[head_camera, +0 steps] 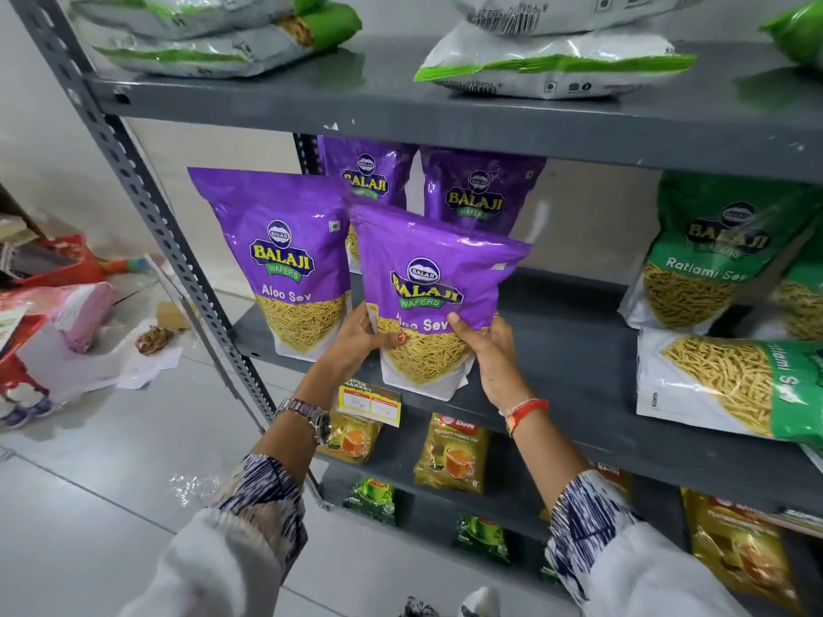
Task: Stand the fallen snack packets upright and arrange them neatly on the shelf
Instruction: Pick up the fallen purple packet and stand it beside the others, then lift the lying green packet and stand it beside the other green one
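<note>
A purple Aloo Sev packet point(434, 278) stands upright at the front edge of the grey middle shelf point(574, 349). My left hand point(356, 338) grips its lower left side and my right hand point(494, 354) grips its lower right. Another purple packet point(285, 256) stands upright just to its left. Two more purple packets point(481, 193) stand behind, against the back. At the right, a green Ratlami Sev packet point(712, 264) leans upright, and another green packet point(721, 385) lies flat on its side in front of it.
Green-and-white packets point(547, 60) lie flat on the upper shelf. Tea packets point(450, 456) stand on the shelf below, near a yellow price tag point(369, 400). The slotted shelf post point(147, 198) runs down the left. Bags and litter point(58, 313) lie on the tiled floor.
</note>
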